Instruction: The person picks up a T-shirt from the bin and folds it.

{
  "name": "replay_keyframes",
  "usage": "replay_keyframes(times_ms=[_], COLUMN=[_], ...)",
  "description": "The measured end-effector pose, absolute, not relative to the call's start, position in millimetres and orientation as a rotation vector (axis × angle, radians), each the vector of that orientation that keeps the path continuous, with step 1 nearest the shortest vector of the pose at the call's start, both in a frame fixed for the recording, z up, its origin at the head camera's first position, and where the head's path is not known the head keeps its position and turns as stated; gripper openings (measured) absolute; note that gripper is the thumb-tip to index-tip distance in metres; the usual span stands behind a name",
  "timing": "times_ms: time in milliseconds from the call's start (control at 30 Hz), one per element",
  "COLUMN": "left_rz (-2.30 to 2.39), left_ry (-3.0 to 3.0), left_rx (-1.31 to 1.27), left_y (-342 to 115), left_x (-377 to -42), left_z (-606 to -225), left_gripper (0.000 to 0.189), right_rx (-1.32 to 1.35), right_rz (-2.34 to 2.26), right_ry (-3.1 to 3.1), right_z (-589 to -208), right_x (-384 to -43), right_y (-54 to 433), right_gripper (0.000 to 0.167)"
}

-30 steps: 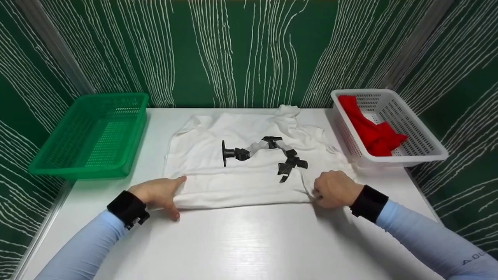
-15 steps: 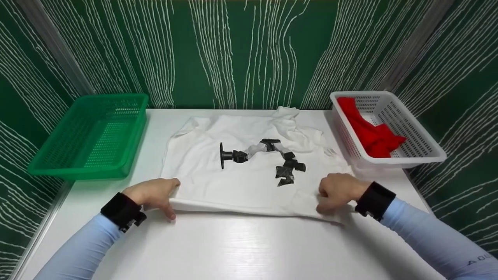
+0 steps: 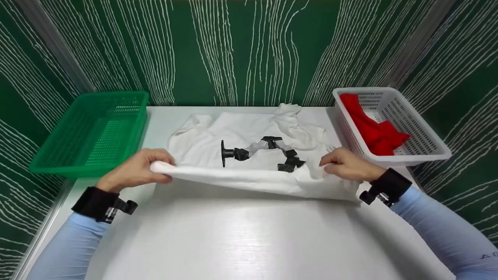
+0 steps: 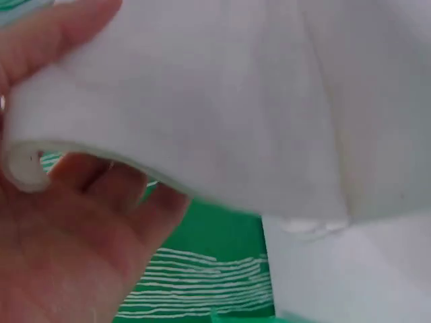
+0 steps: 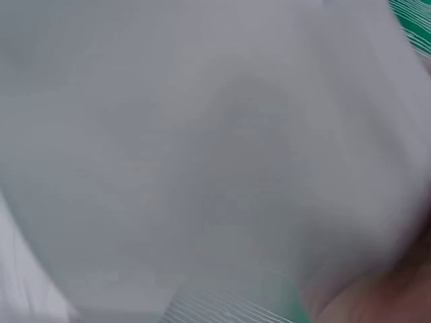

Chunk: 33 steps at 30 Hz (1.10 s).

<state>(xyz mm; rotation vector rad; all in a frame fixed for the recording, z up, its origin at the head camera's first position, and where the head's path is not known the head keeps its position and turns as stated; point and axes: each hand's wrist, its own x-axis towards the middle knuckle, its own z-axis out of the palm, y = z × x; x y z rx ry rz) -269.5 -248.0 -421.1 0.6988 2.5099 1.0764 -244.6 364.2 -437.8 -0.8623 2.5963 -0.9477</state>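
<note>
A white T-shirt (image 3: 241, 124) lies partly spread over the table, with a black and grey robot-arm print (image 3: 272, 149) on it. Its near edge is lifted off the table along the left. My left hand (image 3: 134, 169) grips that edge between thumb and fingers; in the left wrist view the hem curls inside the left hand (image 4: 81, 229). My right hand (image 3: 346, 165) pinches the shirt's near right part, and cloth hangs below the fingers. White fabric (image 5: 202, 168) fills most of the blurred right wrist view, hiding the fingertips there.
A green plastic basket (image 3: 93, 124) stands on the left of the white table (image 3: 233, 241). At the right, a white basket (image 3: 424, 124) holds red cloth (image 3: 373, 130). Green walls with white streaks (image 3: 249, 50) rise behind and at both sides.
The shirt's near fold was laid open toward the person, then the near edge came up from the table. Both hands have risen and moved away from the person, holding the cloth.
</note>
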Motion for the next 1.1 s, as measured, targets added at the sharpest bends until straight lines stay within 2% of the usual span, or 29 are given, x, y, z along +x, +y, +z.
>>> replay_keyframes(times_ms=[167,300,500,633,733,833,900,967,1100], left_rz=[0.714,0.651,0.95,1.309,1.517,1.609,1.577,1.485,1.286], left_ry=[2.157,2.115,2.35,2.399,2.434,2.507,2.576,2.598,2.594], left_rx=[0.647,0.598,0.528,0.344,0.19,0.057,0.003,-0.027,-0.004], left_y=[-252.2,-257.4,-271.0,-272.3,-267.0,-257.4,-250.1,-243.2,-238.3], left_x=[-272.8,-276.0,-284.4,-291.0,-298.4,-310.2,-320.2,-328.7,-335.8], left_z=[-434.4,-446.9,-441.3,-441.1,-443.7,-448.4,-454.0,-461.4,-483.5], left_gripper=[0.022,0.019,0.02,0.032,0.044,0.048,0.048,0.051,0.055], right_rx=[-0.754,-0.664,-0.631,-0.673,-0.592,-0.54,-0.494,-0.426,-0.278], right_rz=[-0.913,-0.791,-0.793,-0.79,-0.796,-0.811,-0.787,-0.713,-0.46], right_ry=[2.155,2.109,2.287,2.564,2.8,3.034,3.155,3.226,3.165], right_z=[-440.3,-440.7,-420.2,-401.1,-391.0,-393.9,-403.4,-416.9,-444.9], right_x=[-237.8,-232.0,-245.0,-268.0,-289.0,-314.1,-328.1,-337.0,-336.7], right_y=[354.5,350.1,364.3,377.5,380.7,377.4,374.3,371.8,368.9], right_gripper=[0.022,0.023,0.015,0.012,0.021,0.026,0.03,0.041,0.063])
